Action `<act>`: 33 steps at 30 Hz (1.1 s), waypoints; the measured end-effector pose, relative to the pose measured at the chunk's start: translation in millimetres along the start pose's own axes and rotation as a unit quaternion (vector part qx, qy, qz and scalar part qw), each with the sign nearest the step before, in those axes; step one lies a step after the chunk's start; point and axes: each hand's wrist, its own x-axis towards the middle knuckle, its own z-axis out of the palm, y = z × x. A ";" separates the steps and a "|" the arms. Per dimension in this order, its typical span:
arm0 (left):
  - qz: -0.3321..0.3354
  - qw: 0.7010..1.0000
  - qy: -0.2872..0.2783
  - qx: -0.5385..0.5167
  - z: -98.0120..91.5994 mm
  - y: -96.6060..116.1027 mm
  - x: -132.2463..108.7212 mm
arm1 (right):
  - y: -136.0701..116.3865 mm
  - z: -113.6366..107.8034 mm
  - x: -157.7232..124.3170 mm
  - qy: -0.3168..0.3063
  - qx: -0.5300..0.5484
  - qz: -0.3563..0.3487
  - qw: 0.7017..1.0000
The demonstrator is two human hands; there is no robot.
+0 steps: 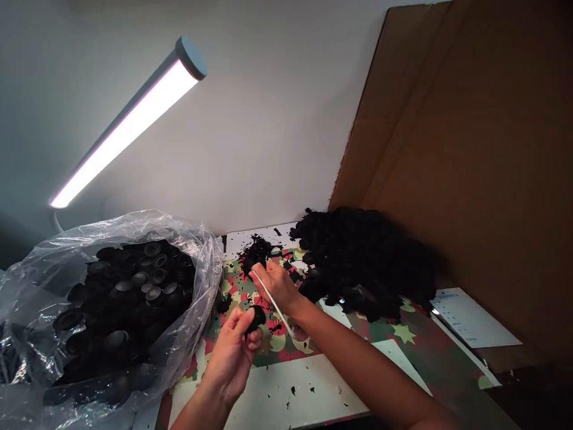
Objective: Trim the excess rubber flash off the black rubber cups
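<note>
My left hand [235, 352] is closed on a round black rubber part [256, 318], held between the thumb and fingers above the patterned table cover. A little farther forward, my right hand [278, 291] grips a thin white stick-like tool [274, 303], which slants back toward me; its working end is hidden. The right fingers are close to a small heap of black rubber scraps [257, 246]. To the left, a clear plastic bag [208, 257] holds many similar black rubber parts [154, 292], some with ringed, cup-like ends.
A large black pile [362, 257] lies at the right, against a tall cardboard sheet [425, 131]. White paper [286, 388] with scattered crumbs covers the near table. A lit tube lamp [129, 125] hangs over the bag. A printed white sheet [477, 316] lies far right.
</note>
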 end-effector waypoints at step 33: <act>0.134 0.982 -0.056 0.123 10.2 8.6 81.4 | 15.6 -31.1 -29.5 0.002 0.309 0.194 0.931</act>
